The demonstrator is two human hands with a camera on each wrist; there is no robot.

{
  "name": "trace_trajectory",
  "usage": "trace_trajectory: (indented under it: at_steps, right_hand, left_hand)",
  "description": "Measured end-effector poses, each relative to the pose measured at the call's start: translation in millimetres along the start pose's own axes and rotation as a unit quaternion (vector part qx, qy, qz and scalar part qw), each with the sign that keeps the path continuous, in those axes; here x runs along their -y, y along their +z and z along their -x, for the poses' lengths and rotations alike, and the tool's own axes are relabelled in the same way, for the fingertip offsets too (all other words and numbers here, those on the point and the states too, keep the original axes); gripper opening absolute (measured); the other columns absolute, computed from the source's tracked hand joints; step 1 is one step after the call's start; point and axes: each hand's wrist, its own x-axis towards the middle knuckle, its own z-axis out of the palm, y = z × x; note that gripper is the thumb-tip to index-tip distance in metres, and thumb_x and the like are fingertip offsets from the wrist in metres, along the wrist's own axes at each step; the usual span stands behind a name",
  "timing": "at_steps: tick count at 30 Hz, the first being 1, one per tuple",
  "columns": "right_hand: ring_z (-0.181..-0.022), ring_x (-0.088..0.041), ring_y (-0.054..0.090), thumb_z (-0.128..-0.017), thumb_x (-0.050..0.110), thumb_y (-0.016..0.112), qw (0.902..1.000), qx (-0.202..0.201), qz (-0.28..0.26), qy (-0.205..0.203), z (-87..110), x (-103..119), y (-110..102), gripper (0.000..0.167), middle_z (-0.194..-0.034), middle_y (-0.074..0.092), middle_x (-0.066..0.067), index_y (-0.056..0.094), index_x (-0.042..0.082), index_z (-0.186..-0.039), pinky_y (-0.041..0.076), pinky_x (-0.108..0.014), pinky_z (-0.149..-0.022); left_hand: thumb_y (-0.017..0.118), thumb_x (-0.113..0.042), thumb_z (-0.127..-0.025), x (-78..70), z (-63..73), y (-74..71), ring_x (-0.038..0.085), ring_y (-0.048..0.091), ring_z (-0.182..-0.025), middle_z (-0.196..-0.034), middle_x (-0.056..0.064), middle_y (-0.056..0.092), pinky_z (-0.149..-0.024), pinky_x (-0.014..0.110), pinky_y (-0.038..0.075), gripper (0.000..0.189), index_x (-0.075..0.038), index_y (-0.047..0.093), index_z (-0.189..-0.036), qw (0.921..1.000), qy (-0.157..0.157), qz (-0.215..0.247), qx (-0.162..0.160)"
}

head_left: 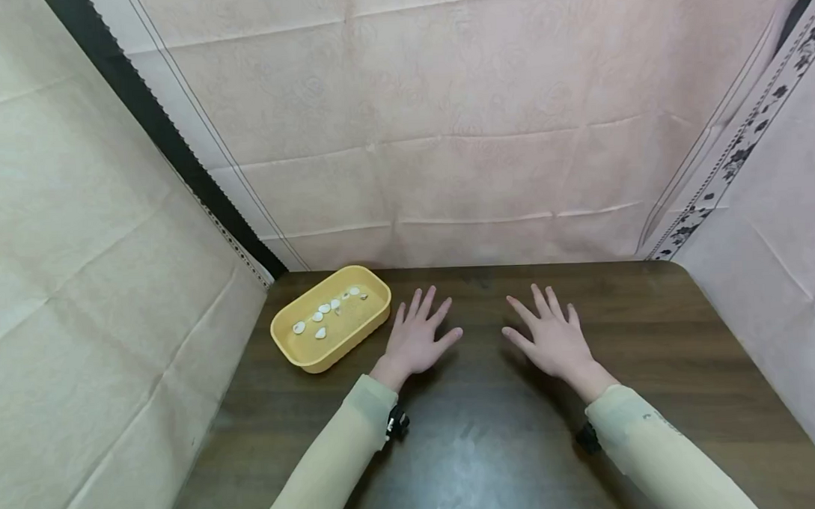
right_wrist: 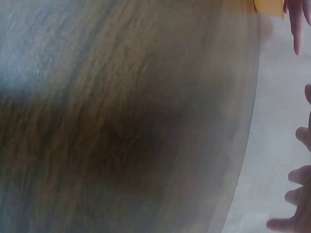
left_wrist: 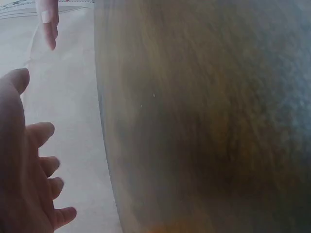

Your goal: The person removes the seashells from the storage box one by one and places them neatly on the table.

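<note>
Fingers spread and palm down, my left hand (head_left: 416,340) hovers over the dark wooden table (head_left: 495,446), just right of a yellow tray (head_left: 343,346). Several small white pieces (head_left: 317,316), pebble-like or shell-like, lie scattered on the tray's floor. Across from it, my right hand (head_left: 557,341) is also spread, with nothing in it. A gap of bare wood separates the two thumbs. In the left wrist view the fingers of the left hand (left_wrist: 24,160) show at the left edge; the right wrist view catches the right hand (right_wrist: 302,194) at its right edge.
Pale cloth hangs as a back wall (head_left: 444,133), with more cloth at the left (head_left: 99,295) and right (head_left: 772,272). A dark strip (head_left: 174,143) runs down the back left corner. Each wrist wears a small black camera (head_left: 398,422).
</note>
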Motion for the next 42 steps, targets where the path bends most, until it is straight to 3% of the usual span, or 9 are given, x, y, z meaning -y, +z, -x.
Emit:
trace_trajectory:
  at_steps: [5, 9, 14, 18, 23, 27, 30, 35, 42]
  right_hand:
    - [-0.159, -0.045, 0.024, -0.109, 0.057, 0.053, 0.9990, -0.037, -0.010, -0.023, -2.2, -3.4, 0.4, 0.067, -0.171, 0.032, -0.023, 0.047, 0.019, -0.164, 0.032, -0.074, -0.117]
    - [-0.154, -0.043, 0.037, -0.109, 0.037, 0.063, 0.9966, -0.064, -0.019, -0.047, -0.8, -1.5, 1.3, 0.053, -0.164, 0.045, -0.022, 0.057, 0.014, -0.156, 0.041, -0.073, -0.112]
    - [-0.139, -0.040, 0.054, -0.106, 0.027, 0.068, 0.9915, -0.099, -0.026, -0.080, 1.2, 0.5, 2.9, 0.040, -0.151, 0.060, -0.018, 0.070, 0.012, -0.143, 0.049, -0.067, -0.107]
    - [-0.127, -0.037, 0.063, -0.105, 0.025, 0.069, 0.9893, -0.110, -0.031, -0.091, 0.2, 0.8, 4.3, 0.033, -0.138, 0.069, -0.015, 0.075, 0.012, -0.135, 0.054, -0.061, -0.102]
    - [-0.121, -0.036, 0.068, -0.105, 0.023, 0.069, 0.9895, -0.111, -0.034, -0.087, -0.7, -0.7, 3.6, 0.029, -0.134, 0.072, -0.012, 0.077, 0.013, -0.132, 0.059, -0.059, -0.094]
    - [-0.115, -0.034, 0.072, -0.105, 0.024, 0.070, 0.9885, -0.117, -0.042, -0.087, -1.4, -0.9, 2.5, 0.028, -0.132, 0.073, -0.011, 0.078, 0.014, -0.130, 0.062, -0.057, -0.084]
    - [-0.110, -0.032, 0.074, -0.104, 0.023, 0.071, 0.9863, -0.128, -0.051, -0.090, -2.2, 0.8, 2.1, 0.027, -0.131, 0.073, -0.010, 0.078, 0.015, -0.129, 0.063, -0.055, -0.079]
    - [-0.107, -0.032, 0.075, -0.105, 0.023, 0.070, 0.9851, -0.129, -0.059, -0.097, -4.0, 4.7, 1.9, 0.027, -0.131, 0.073, -0.010, 0.078, 0.014, -0.129, 0.063, -0.054, -0.077]
    - [-0.109, -0.032, 0.074, -0.105, 0.024, 0.069, 0.9868, -0.115, -0.064, -0.094, -4.8, 8.2, 2.9, 0.028, -0.133, 0.072, -0.010, 0.077, 0.015, -0.131, 0.063, -0.054, -0.077]
  left_hand:
    - [0.042, -0.067, -0.109, 2.4, 1.6, -2.1, 0.031, 0.032, -0.159, -0.169, 0.010, 0.042, -0.125, 0.058, 0.031, 0.070, -0.023, 0.052, -0.161, 0.9995, 0.003, 0.016, -0.028]
    - [0.049, -0.058, -0.110, 10.6, 8.3, -3.1, 0.028, 0.060, -0.138, -0.149, 0.007, 0.065, -0.112, 0.050, 0.051, 0.058, -0.016, 0.069, -0.146, 0.9963, 0.016, 0.045, -0.071]
    - [0.055, -0.047, -0.111, 32.5, 29.6, -9.9, 0.023, 0.070, -0.122, -0.131, 0.003, 0.075, -0.104, 0.048, 0.056, 0.046, -0.013, 0.078, -0.131, 0.9813, -0.004, 0.141, -0.131]
    - [0.063, -0.039, -0.109, 58.0, 55.0, -20.2, 0.021, 0.072, -0.111, -0.121, 0.001, 0.078, -0.096, 0.046, 0.059, 0.034, -0.013, 0.081, -0.123, 0.9552, -0.036, 0.204, -0.211]
    - [0.075, -0.018, -0.103, 92.7, 84.5, -35.5, 0.025, 0.073, -0.098, -0.110, 0.008, 0.079, -0.074, 0.038, 0.062, 0.021, -0.005, 0.081, -0.118, 0.9065, -0.042, 0.253, -0.336]
    - [0.080, -0.008, -0.096, 116.8, 102.7, -46.4, 0.033, 0.070, -0.108, -0.118, 0.016, 0.077, -0.079, 0.046, 0.060, 0.027, -0.001, 0.079, -0.122, 0.8743, -0.067, 0.263, -0.402]
    - [0.081, -0.007, -0.094, 132.1, 114.1, -51.6, 0.035, 0.065, -0.118, -0.128, 0.019, 0.072, -0.087, 0.054, 0.054, 0.035, -0.001, 0.076, -0.128, 0.8594, -0.110, 0.261, -0.426]
    - [0.080, -0.009, -0.095, 149.9, 130.0, -53.0, 0.036, 0.058, -0.108, -0.134, 0.021, 0.061, -0.081, 0.040, 0.046, 0.045, -0.001, 0.071, -0.137, 0.8365, -0.214, 0.242, -0.443]
    - [0.076, -0.013, -0.098, 161.0, 149.0, -48.6, 0.035, 0.059, -0.120, -0.140, 0.023, 0.057, -0.085, 0.025, 0.046, 0.055, -0.003, 0.061, -0.149, 0.7949, -0.318, 0.318, -0.408]
